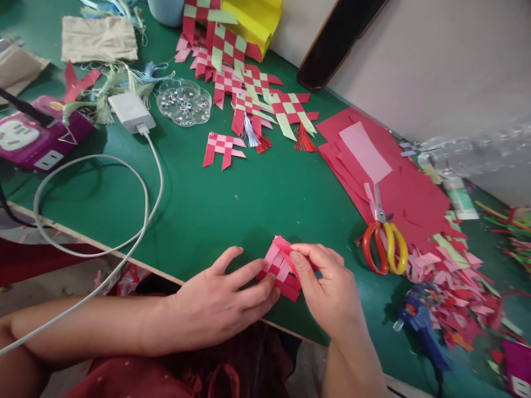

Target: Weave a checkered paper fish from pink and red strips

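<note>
A small woven piece of red and pink paper strips (pixel 280 270) lies on the green table (pixel 232 204) near its front edge. My left hand (pixel 224 301) rests flat with its fingertips pressing the piece's left side. My right hand (pixel 327 290) pinches a red strip at the top of the piece between thumb and forefinger. Part of the piece is hidden under my fingers.
Finished woven paper shapes (pixel 249 91) lie at the back, one (pixel 223 148) apart. Red paper sheets (pixel 385 171), scissors (pixel 384 237), strip scraps (pixel 452 276) and a blue glue gun (pixel 421 326) sit right. A charger and cable (pixel 133 113), bead tray (pixel 183 102) and purple power strip (pixel 37 138) are left.
</note>
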`<state>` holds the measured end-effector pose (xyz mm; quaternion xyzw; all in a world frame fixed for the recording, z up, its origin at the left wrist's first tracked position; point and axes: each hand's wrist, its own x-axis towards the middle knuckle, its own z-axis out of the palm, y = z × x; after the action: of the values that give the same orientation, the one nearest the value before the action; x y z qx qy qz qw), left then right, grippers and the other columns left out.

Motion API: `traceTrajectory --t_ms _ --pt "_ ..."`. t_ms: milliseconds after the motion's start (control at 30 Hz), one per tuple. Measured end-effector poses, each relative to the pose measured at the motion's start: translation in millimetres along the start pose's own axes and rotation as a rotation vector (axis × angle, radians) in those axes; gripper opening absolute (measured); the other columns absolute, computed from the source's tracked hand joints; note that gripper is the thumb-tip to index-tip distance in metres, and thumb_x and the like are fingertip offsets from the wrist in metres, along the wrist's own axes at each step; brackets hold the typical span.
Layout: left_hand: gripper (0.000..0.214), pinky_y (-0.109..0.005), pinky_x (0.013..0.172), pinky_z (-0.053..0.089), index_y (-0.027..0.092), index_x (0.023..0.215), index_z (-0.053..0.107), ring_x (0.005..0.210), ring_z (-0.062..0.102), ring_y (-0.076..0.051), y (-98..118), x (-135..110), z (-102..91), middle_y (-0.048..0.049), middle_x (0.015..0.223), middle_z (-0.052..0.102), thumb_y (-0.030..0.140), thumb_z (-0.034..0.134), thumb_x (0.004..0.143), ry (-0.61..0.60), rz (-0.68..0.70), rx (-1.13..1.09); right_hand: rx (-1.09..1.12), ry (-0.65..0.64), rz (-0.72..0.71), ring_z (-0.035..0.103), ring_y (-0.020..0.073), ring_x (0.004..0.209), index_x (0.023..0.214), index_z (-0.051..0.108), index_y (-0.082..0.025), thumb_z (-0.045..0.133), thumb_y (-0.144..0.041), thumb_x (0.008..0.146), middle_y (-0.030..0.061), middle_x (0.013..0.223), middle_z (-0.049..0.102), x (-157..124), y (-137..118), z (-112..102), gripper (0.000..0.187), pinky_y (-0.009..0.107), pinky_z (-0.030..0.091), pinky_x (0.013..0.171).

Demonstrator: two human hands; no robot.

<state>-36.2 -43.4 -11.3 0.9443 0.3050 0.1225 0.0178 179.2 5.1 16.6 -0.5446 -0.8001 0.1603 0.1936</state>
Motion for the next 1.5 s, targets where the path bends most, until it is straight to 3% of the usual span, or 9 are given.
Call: traceTrajectory --t_ms 333,600,833,1000,1233,1500 --pt "0.036 -0.051 0.098 0.040 0.028 0.134 0.053 0.127 0.040 -0.025 0.5 -1.0 -0.1 -0.0016 0.137 0.051 0.026 0.039 0.101 0.002 0.004 0.008 0.023 -0.146 -0.041 0.061 0.0149 0.073 0.091 0.067 -0.025 0.049 -0.032 0.097 -0.0016 0.077 0.069 -1.1 -1.2 -6.5 0.020 0.033 0.041 0.080" --pt "0.038 -0.053 0.099 0.039 0.027 0.137 0.050 0.128 0.039 -0.025 0.8 -0.6 -0.1 -0.0003 0.137 0.050 0.025 0.035 0.102 -0.008 -0.002 0.004 0.031 -0.188 -0.064 0.062 0.0147 0.073 0.094 0.067 -0.026 0.046 -0.030 0.098 -0.0011 0.080 0.071 4.0 -3.3 -8.6 0.022 0.035 0.040 0.082" --pt "0.038 -0.054 0.101 0.038 0.028 0.138 0.050 0.130 0.039 -0.030 0.5 -1.8 -1.0 0.0001 0.140 0.048 0.027 0.038 0.101 -0.009 -0.017 0.024 0.014 -0.232 -0.032 0.061 0.0129 0.072 0.093 0.067 -0.027 0.046 -0.032 0.098 -0.0037 0.079 0.070 6.5 -3.4 -13.4 0.022 0.034 0.040 0.083" --pt "0.040 -0.058 0.103 0.035 0.028 0.140 0.048 0.136 0.033 -0.035 1.5 -1.6 0.1 -0.0013 0.140 0.047 0.028 0.039 0.101 0.000 -0.025 0.032 0.032 -0.299 -0.093 0.060 0.0125 0.072 0.095 0.067 -0.027 0.046 -0.028 0.098 -0.0038 0.081 0.070 6.7 -3.0 -13.3 0.021 0.034 0.040 0.081" --pt "0.040 -0.061 0.105 0.032 0.029 0.140 0.047 0.137 0.032 -0.037 3.2 -2.5 0.8 -0.0019 0.141 0.045 0.028 0.039 0.101 -0.004 -0.038 0.032 -0.022 -0.209 -0.109 0.058 0.0191 0.095 0.092 0.068 -0.024 0.053 -0.028 0.095 0.0033 0.098 0.066 4.2 0.1 -10.5 0.017 0.037 0.040 0.086" --pt "0.039 -0.064 0.110 0.025 0.030 0.138 0.050 0.136 0.035 -0.038 3.4 -1.2 1.6 -0.0027 0.143 0.043 0.030 0.043 0.099 0.009 -0.045 0.034 -0.007 -0.205 -0.100 0.061 0.0152 0.081 0.103 0.063 -0.025 0.052 -0.023 0.095 -0.0015 0.088 0.070 3.8 -2.8 -10.2 0.013 0.034 0.040 0.081"
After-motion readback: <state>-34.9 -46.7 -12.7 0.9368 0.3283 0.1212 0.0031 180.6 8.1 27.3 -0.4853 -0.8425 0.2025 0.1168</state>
